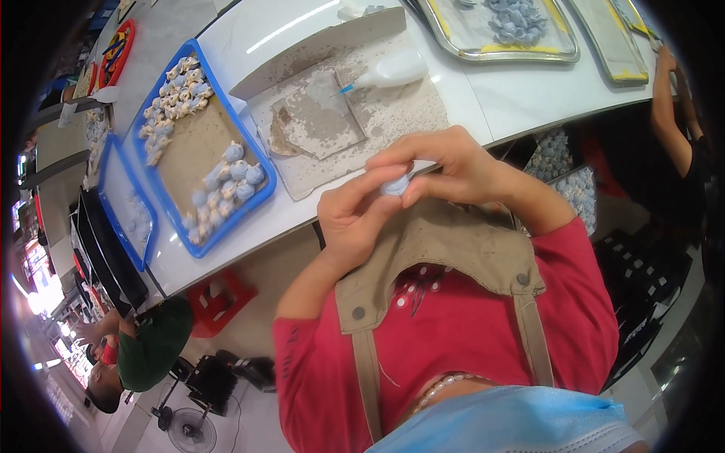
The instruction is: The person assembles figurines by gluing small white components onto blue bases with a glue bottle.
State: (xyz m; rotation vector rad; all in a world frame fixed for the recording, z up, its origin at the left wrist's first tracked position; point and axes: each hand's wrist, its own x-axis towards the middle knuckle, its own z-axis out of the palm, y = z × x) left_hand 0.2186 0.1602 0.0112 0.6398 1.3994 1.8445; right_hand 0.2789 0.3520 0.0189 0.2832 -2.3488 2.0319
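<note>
Between the fingertips of both hands is a small pale-blue rounded piece (395, 186), held just past the table's near edge above my apron. My left hand (351, 215) pinches it from the left, thumb and fingers curled in. From the right, my right hand (449, 170) closes on it with thumb and forefinger. The fingers hide most of its shape. On the table beyond lies a worn grey board (302, 177), and a white squeeze bottle (396, 69) with a thin blue tip rests on its side there.
At left, a blue tray (269, 181) holds several small blue-and-cream figures (240, 171). A metal tray (498, 56) with blue-grey pieces (517, 21) stands at the far right. Other people work on both sides. A red stool (220, 302) and a fan (190, 430) stand at lower left.
</note>
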